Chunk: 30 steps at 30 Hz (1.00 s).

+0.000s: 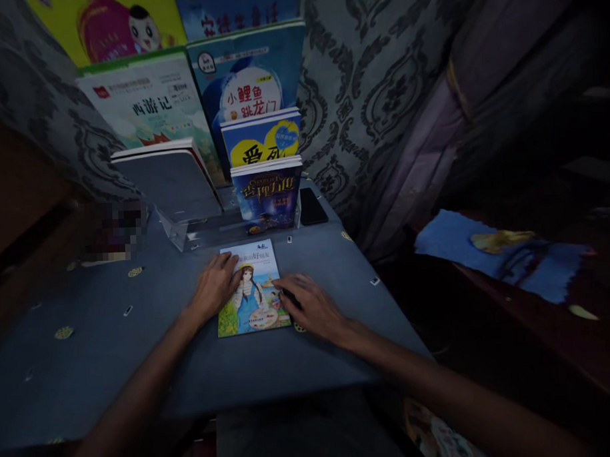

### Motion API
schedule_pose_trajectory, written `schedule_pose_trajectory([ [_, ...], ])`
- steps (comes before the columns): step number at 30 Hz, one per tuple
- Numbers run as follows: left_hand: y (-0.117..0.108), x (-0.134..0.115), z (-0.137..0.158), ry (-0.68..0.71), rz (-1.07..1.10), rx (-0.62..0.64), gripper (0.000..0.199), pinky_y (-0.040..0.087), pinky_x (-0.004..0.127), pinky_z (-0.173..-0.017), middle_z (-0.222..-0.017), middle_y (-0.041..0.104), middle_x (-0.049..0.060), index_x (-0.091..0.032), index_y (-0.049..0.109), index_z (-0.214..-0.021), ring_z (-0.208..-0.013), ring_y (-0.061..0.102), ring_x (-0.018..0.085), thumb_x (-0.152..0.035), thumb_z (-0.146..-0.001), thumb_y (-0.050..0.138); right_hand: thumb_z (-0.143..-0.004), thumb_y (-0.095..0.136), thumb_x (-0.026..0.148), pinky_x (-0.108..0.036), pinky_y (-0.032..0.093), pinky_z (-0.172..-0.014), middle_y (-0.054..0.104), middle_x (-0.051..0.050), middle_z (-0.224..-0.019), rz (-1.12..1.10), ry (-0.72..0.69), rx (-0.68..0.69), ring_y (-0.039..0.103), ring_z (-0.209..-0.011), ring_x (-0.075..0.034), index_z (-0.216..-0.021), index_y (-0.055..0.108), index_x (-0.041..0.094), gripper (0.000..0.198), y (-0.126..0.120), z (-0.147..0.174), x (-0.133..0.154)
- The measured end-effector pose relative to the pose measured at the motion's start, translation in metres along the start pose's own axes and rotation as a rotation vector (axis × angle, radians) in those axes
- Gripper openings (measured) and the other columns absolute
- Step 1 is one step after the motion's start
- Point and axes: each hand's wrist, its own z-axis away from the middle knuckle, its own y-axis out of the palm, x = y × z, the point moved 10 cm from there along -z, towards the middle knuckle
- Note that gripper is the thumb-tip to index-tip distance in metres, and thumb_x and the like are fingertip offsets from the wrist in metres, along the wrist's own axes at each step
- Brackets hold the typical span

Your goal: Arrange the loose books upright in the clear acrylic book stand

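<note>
A thin picture book [260, 303] lies flat on the cloth-covered table, its cover showing a girl with braids in a blue dress and a painter's palette. My left hand [217, 281] rests on the cover's upper left edge, fingers laid out over it. At the right edge of the same book is my right hand [308, 305], slightly blurred, its index finger reaching onto the cover. A dark patch shows under that finger; whether it is shadow or an object I cannot tell. Behind the book, several upright books, including a dark blue one [268, 196], stand in a clear holder [179, 234].
A black phone [313, 207] lies right of the holder. Beyond the table's right edge, a blue cloth [541, 273] lies on a dark red surface [553, 330]. Patterned curtain [360, 86] hangs behind. A blurred-out item [110, 232] is at left.
</note>
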Motion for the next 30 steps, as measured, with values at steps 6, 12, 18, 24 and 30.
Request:
schedule_pose_trajectory([
  [6, 0.008, 0.004, -0.012, -0.028, -0.055, 0.015, 0.033, 0.051, 0.045, -0.101, -0.135, 0.062, 0.017, -0.015, 0.061, -0.126, -0.12, 0.061, 0.031, -0.027, -0.099, 0.048, -0.096, 0.051, 0.016, -0.045, 0.055, -0.096, 0.073, -0.01, -0.116, -0.063, 0.036, 0.008, 0.065, -0.109, -0.025, -0.128, 0.062, 0.022, 0.034, 0.0, 0.0, -0.007],
  [12, 0.005, -0.003, -0.014, 0.009, -0.107, 0.001, 0.03, 0.051, 0.045, -0.097, -0.126, 0.065, 0.017, -0.015, 0.064, -0.119, -0.112, 0.062, 0.03, -0.027, -0.1, 0.045, -0.096, 0.05, 0.015, -0.047, 0.053, -0.097, 0.071, -0.011, -0.118, -0.057, 0.053, 0.03, 0.062, -0.111, -0.026, -0.129, 0.062, 0.02, 0.036, 0.004, -0.012, -0.022],
  [18, 0.001, -0.007, -0.016, 0.017, -0.141, -0.062, 0.027, 0.053, 0.043, -0.092, -0.117, 0.067, 0.015, -0.017, 0.064, -0.117, -0.106, 0.064, 0.028, -0.027, -0.1, 0.045, -0.094, 0.051, 0.015, -0.05, 0.048, -0.102, 0.069, -0.014, -0.121, -0.039, 0.09, 0.024, 0.059, -0.115, -0.028, -0.131, 0.061, 0.018, 0.038, 0.012, -0.047, -0.058],
  [24, 0.004, -0.005, -0.015, 0.011, -0.135, -0.048, 0.029, 0.053, 0.044, -0.094, -0.124, 0.066, 0.017, -0.014, 0.063, -0.118, -0.108, 0.063, 0.029, -0.027, -0.101, 0.043, -0.092, 0.049, 0.012, -0.047, 0.047, -0.102, 0.069, -0.012, -0.121, -0.1, 0.159, -0.016, 0.059, -0.115, -0.026, -0.127, 0.062, 0.017, 0.038, 0.013, -0.074, -0.089],
  [30, 0.003, -0.004, -0.015, -0.006, -0.1, -0.071, 0.028, 0.053, 0.045, -0.095, -0.125, 0.066, 0.016, -0.015, 0.063, -0.12, -0.112, 0.062, 0.03, -0.026, -0.1, 0.046, -0.09, 0.049, 0.012, -0.047, 0.047, -0.102, 0.07, -0.011, -0.12, -0.12, 0.162, -0.025, 0.06, -0.114, -0.026, -0.123, 0.063, 0.018, 0.037, 0.014, -0.075, -0.095],
])
